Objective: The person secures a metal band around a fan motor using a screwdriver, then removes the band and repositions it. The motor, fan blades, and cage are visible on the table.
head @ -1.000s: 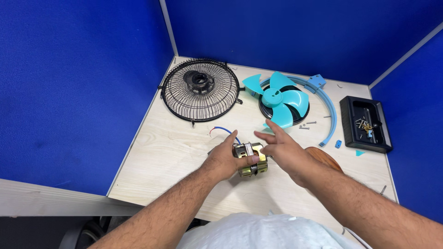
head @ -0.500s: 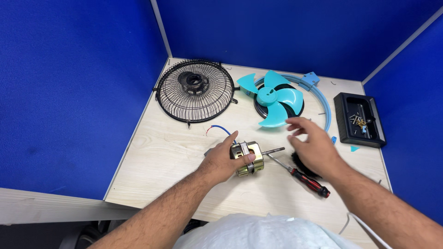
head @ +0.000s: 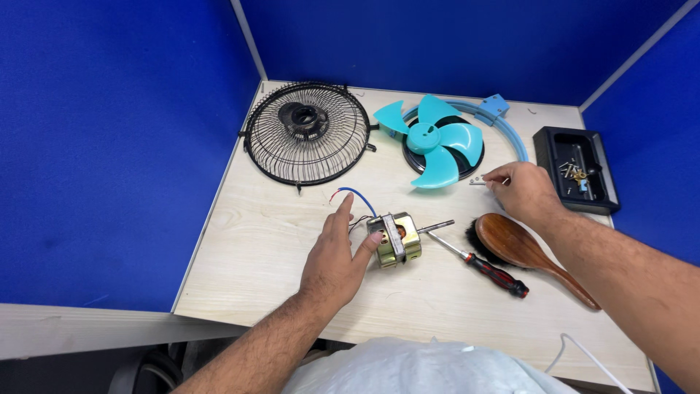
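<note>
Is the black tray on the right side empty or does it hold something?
Not empty. The black tray holds a few small metal parts, gathered near its middle; their exact kind cannot be told.

A black wire fan guard (head: 307, 133) lies flat in the upper left part of the table (head: 248, 248). Just to its right is a light blue fan blade (head: 436, 141). A blue curved ring (head: 503, 124) bends around the blade's right side. A black tray (head: 576, 168) sits at the far right, with small metal bits inside. Below it, in the middle right, lies a brown wooden brush (head: 521, 252). Just left of the brush is a screwdriver (head: 481, 264) with a red and black handle. A white cord (head: 583, 357) shows at the lower right. Blue walls (head: 109, 146) stand all around.
</note>
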